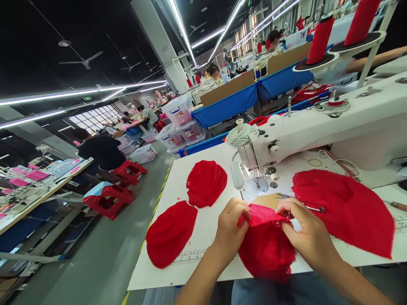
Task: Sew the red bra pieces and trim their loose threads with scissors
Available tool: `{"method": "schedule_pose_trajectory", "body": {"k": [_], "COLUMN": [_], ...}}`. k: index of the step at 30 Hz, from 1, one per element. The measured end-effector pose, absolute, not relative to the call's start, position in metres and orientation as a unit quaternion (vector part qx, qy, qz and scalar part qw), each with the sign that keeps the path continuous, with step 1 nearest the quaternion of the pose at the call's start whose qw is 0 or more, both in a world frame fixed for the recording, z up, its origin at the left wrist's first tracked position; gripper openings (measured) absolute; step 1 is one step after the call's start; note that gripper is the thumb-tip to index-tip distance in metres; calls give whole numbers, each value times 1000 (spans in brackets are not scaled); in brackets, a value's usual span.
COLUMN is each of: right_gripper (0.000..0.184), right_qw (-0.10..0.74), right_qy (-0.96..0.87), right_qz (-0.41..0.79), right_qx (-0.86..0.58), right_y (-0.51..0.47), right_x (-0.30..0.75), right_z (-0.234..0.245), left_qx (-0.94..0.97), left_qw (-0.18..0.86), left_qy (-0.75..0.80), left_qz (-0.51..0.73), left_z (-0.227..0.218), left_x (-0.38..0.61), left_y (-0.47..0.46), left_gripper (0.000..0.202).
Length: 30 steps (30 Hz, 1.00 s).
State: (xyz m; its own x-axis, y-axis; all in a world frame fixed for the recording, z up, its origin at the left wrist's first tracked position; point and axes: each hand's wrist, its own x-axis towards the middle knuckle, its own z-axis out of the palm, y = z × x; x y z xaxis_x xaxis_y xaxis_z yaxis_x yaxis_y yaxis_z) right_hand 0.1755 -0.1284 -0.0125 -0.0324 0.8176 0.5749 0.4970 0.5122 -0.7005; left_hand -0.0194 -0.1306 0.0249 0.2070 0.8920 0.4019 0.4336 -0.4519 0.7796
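Observation:
My left hand point(231, 228) and my right hand point(305, 231) both pinch the top edge of a red fabric piece point(266, 248) that hangs over the table's near edge. It sits just in front of the presser foot of a white sewing machine point(321, 125). Two stacks of red cut pieces lie to the left, one nearer point(170, 234) and one farther point(206, 183). A larger red fabric pile point(346, 209) lies to the right of my right hand. Small scissors point(310, 206) rest by my right fingers.
The white table point(190, 271) carries a printed ruler along its front. Red thread cones point(320, 39) stand above the machine. Red stools point(110, 201) and clear plastic bins point(179, 111) line the grey aisle at left. Other workers sit at distant benches.

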Motion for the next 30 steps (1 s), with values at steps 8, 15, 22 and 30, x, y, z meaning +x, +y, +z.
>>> {"method": "schedule_pose_trajectory", "body": {"k": [8, 15, 22, 30], "right_gripper": [21, 16, 35, 40], "right_qw": [544, 568, 466, 480], "right_qy": [-710, -694, -527, -499], "right_qz": [112, 201, 553, 571], "right_qx": [-433, -393, -446, -441], "right_y": [-129, -130, -121, -113], "right_x": [180, 181, 177, 175], "right_z": [-10, -12, -25, -9], "left_qx": [743, 761, 545, 448], "left_qw": [199, 127, 556, 691], "left_qy": [417, 393, 526, 469], "left_qz": [485, 499, 341, 319], "left_z": [11, 9, 32, 36], "left_x": [-14, -16, -12, -13], "left_y": [-132, -136, -131, -108], "left_gripper": [30, 29, 21, 50]}}
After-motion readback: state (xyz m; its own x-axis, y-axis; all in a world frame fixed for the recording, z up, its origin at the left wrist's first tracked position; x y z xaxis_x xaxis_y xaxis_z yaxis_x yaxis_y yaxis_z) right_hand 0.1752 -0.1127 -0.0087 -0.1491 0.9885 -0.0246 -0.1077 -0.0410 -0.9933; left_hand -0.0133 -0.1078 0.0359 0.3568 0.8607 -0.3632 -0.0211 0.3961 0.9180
